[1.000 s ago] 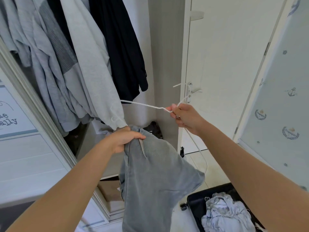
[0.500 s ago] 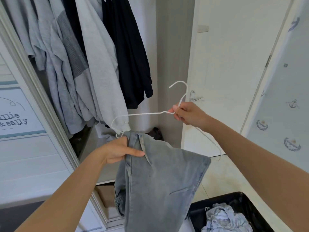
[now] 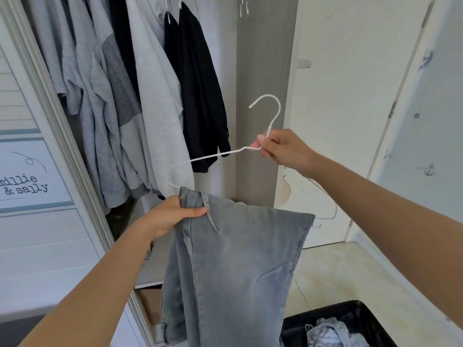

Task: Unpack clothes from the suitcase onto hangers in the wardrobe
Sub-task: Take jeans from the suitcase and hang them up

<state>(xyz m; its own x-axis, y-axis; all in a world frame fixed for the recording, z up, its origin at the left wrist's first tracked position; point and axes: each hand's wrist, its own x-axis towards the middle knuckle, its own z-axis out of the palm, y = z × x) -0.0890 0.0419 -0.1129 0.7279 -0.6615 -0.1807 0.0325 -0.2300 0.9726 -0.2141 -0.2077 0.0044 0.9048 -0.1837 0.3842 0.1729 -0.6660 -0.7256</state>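
Folded grey jeans (image 3: 233, 266) hang over the lower bar of a white wire hanger (image 3: 213, 156), in front of the open wardrobe. My left hand (image 3: 172, 215) grips the jeans' top left corner at the hanger's left end. At the neck of the hanger, just under its upright hook, my right hand (image 3: 280, 149) pinches the wire. The hanger's right end is hidden behind my right forearm. The black suitcase (image 3: 348, 319) lies open on the floor at the bottom right, with a crumpled light-blue garment (image 3: 330, 334) inside.
Several grey tops (image 3: 105, 108), a light-grey sweater (image 3: 155, 101) and a black garment (image 3: 200, 96) hang in the wardrobe. Its white sliding door (image 3: 37, 171) stands at left, a white room door (image 3: 350, 96) at right. A shelf with a box sits below the clothes.
My right hand has lifted and turned the hanger so its hook points up. The jeans now hang over its lower bar, raised along with my left hand.
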